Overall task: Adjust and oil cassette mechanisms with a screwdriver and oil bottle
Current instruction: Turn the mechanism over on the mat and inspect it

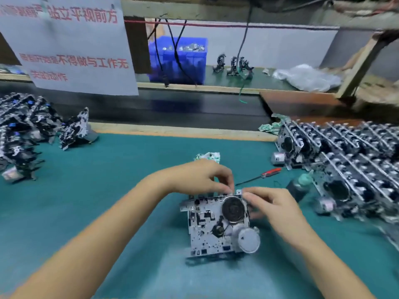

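Cassette mechanism (218, 225) on mat, left grip (200, 176) and right grip (273, 207) pinching its top edge

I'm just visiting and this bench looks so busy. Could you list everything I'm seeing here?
cassette mechanism: one, silver and black, centre of the green mat, held by both hands
screwdriver: one, red handle, lying on the mat beyond the hands
oil bottle: one, dark with pale green cap, right of the screwdriver
racked mechanisms: many, silver-black, in rows at right
piled mechanisms: many, silver-black, heap at left
crumpled rag: one, white-green, behind the left hand
blue crate: one, far bench
paper sign: one, white with red writing, upper left
left hand: fingers pinch the mechanism's top edge
right hand: fingers grip its upper right corner
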